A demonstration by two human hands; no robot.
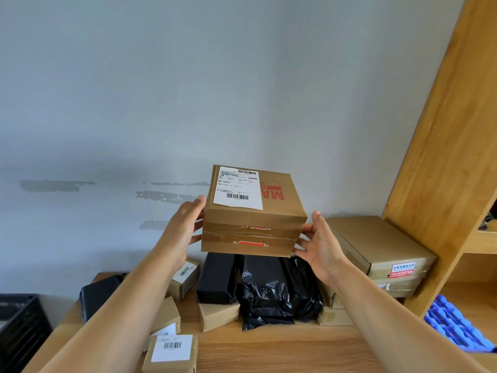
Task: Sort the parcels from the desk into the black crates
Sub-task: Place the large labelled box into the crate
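I hold a brown cardboard parcel (pixel 279 211) with a white shipping label and red print up in the air above the desk. My left hand (pixel 183 227) presses its left side and my right hand (pixel 321 243) its right side. Below it on the wooden desk (pixel 282 348) lie black plastic-wrapped parcels (pixel 266 289), small brown boxes with barcode labels (pixel 172 351), and a stack of flat brown boxes (pixel 382 246) at the right. A black crate (pixel 18 319) stands at the lower left, beside the desk, only partly in view.
A tall wooden shelf unit (pixel 443 130) rises at the right of the desk. Blue plastic bins (pixel 454 327) sit on its lower shelf. A pale wall with scuffed patches stands behind the desk.
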